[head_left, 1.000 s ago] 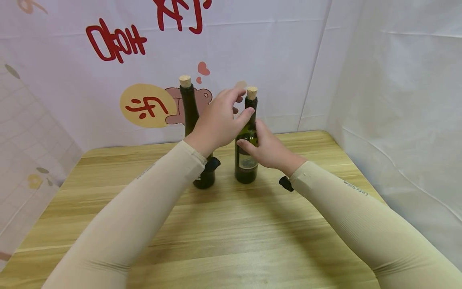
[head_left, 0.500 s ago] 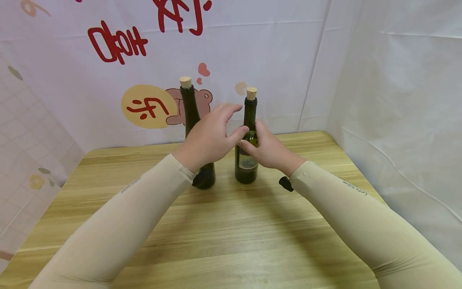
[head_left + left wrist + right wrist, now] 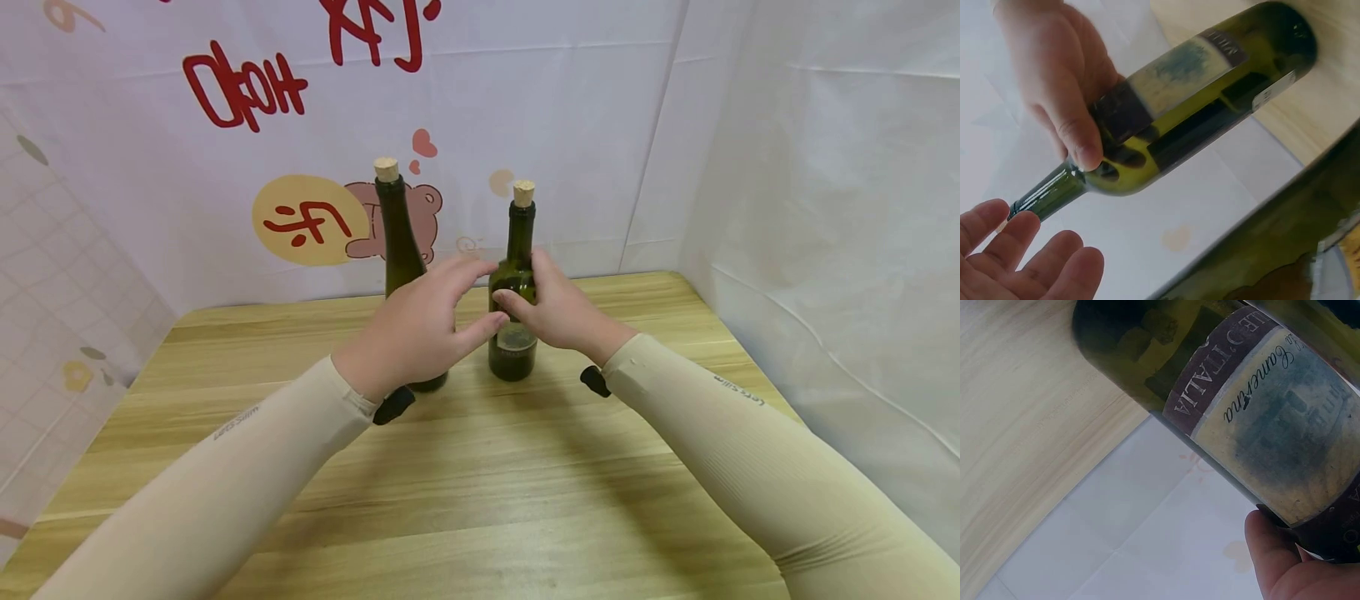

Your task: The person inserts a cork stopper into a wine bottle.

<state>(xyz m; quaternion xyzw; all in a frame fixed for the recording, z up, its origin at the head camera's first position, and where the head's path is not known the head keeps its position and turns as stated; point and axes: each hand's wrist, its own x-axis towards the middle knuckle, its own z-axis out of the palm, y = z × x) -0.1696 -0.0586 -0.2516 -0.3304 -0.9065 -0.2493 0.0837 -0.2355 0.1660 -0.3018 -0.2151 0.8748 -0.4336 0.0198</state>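
Two dark green wine bottles stand upright on the table, each with a cork in its mouth. My right hand grips the right wine bottle around its shoulder, thumb across the front, below the cork. A pale picture label shows on that bottle in the right wrist view. My left hand is held with thumb and fingers spread, empty, its fingertips near the right bottle's left side. It covers the lower part of the left wine bottle, whose cork stays in sight.
The wood-grain table stretches toward me. Behind it hangs a white printed backdrop with red characters and a pink bear. A white curtain closes the right side. Black wrist-camera parts stick out below both wrists.
My left hand has come down from beside the right bottle's cork to the level of its body, moving slightly left, fingers still spread. The right hand and both bottles have stayed in place.
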